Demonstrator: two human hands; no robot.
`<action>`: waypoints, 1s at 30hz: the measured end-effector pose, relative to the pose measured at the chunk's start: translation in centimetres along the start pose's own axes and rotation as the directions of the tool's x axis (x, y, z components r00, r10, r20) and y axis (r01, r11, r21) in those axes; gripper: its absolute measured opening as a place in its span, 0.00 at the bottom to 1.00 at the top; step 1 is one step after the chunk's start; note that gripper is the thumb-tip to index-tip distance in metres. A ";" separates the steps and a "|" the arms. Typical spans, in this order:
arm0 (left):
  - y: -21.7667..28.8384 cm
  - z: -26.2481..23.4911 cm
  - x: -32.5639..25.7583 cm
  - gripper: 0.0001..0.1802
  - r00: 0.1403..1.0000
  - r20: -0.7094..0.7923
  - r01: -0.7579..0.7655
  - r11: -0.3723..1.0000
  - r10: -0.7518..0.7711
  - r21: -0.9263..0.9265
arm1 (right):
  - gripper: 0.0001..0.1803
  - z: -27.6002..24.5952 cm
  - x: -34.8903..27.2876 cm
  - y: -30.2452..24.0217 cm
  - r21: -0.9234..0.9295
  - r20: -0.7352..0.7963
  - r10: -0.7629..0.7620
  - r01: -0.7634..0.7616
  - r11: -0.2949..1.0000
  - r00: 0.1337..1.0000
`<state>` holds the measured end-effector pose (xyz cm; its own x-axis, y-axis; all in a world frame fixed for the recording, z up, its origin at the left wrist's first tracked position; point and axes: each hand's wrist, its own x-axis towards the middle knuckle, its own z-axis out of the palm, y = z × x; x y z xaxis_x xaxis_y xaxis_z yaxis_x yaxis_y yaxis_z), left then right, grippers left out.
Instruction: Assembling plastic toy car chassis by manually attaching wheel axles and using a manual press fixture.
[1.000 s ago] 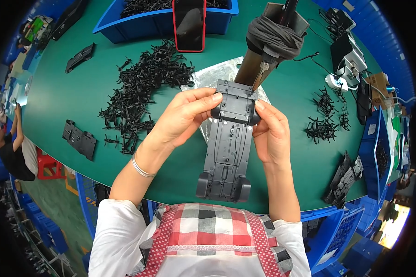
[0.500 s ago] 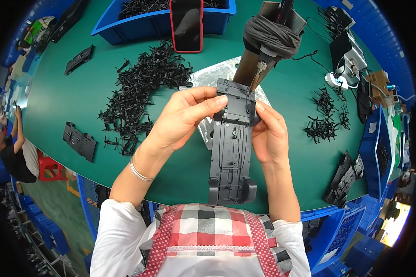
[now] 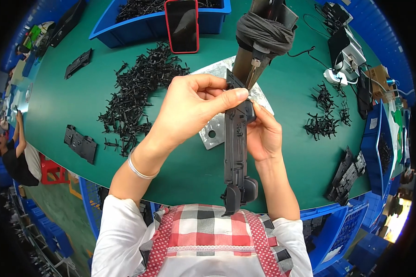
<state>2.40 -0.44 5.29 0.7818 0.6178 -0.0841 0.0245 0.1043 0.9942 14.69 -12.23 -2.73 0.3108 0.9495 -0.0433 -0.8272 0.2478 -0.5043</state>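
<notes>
A long black plastic chassis-like part (image 3: 236, 150) is held between both hands, tilted on edge so its face is seen at a slant. My left hand (image 3: 189, 108) pinches its upper end, thumb across the near side. My right hand (image 3: 265, 131) grips the opposite edge with thumb and fingertips. Right above the part's upper end, the bit of a mounted power screwdriver (image 3: 253, 74) points down. Dark cloth (image 3: 266, 34) is wrapped around the driver's body. Beneath the hands lies a metal plate (image 3: 212, 138) with a round hole.
A heap of small black plastic pieces (image 3: 138, 87) lies left, more (image 3: 321, 111) at right. A red-edged phone (image 3: 182, 27) leans on a blue bin (image 3: 125, 32). Similar flat black parts (image 3: 81, 143) lie left and right (image 3: 344, 177). A power strip (image 3: 335, 77) stands right.
The black part has turned from facing up to nearly on edge. My left hand has moved right and over its top end, its thumb further across. The whole view has shifted slightly.
</notes>
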 end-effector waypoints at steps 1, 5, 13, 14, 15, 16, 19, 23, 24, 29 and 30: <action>0.1 0.2 0.1 0.16 1.000 -0.006 -0.015 0.999 0.015 0.033 | 0.17 -0.1 0.0 0.0 0.001 -0.002 -0.004 0.004 1.000 1.000; 0.2 0.2 0.1 0.16 1.000 -0.014 -0.023 0.995 0.025 0.094 | 0.17 0.0 0.1 0.1 0.032 -0.015 0.025 -0.025 0.999 1.000; -3.0 -1.8 -1.0 0.17 0.986 0.073 0.160 0.966 -0.148 -0.205 | 0.16 0.3 -0.2 -0.4 -0.245 -0.251 0.034 -0.098 0.964 0.967; -3.3 -1.8 -1.1 0.18 0.983 0.070 0.181 0.957 -0.169 -0.229 | 0.16 0.3 -0.3 -0.6 -0.247 -0.250 0.037 -0.100 0.964 0.968; -3.7 -1.8 -1.2 0.18 0.983 0.069 0.180 0.956 -0.168 -0.231 | 0.16 0.2 -0.4 -0.8 -0.285 -0.252 0.035 -0.109 0.952 0.967; -4.1 -1.8 -1.1 0.17 0.975 0.100 0.220 0.935 -0.200 -0.279 | 0.16 0.2 -0.5 -1.0 -0.323 -0.255 0.033 -0.118 0.939 0.966; -5.3 -1.9 -0.7 0.16 0.956 0.179 0.281 0.896 -0.231 -0.344 | 0.15 0.3 -1.4 -1.3 -0.395 -0.267 -0.002 -0.107 0.913 0.964; -5.9 -0.9 -0.2 0.16 0.937 0.248 0.329 0.859 -0.246 -0.391 | 0.14 0.1 -2.6 -2.0 -0.459 -0.271 -0.097 -0.040 0.888 0.958; -6.0 -0.7 -0.1 0.16 0.935 0.258 0.330 0.860 -0.241 -0.389 | 0.14 0.1 -2.9 -2.1 -0.484 -0.273 -0.137 -0.013 0.875 0.952; -5.8 0.1 0.4 0.16 0.937 0.275 0.316 0.859 -0.216 -0.403 | 0.15 0.2 -3.0 -2.3 -0.491 -0.296 -0.207 0.037 0.870 0.932; -5.8 0.2 0.4 0.16 0.943 0.263 0.301 0.861 -0.205 -0.410 | 0.15 0.3 -3.0 -2.3 -0.484 -0.292 -0.215 0.050 0.874 0.932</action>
<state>2.75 -0.96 -0.52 0.8961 0.3557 -0.2653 0.0016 0.5953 0.8035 15.51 -15.58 -1.14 0.6039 0.7755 -0.1840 -0.4808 0.1703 -0.8601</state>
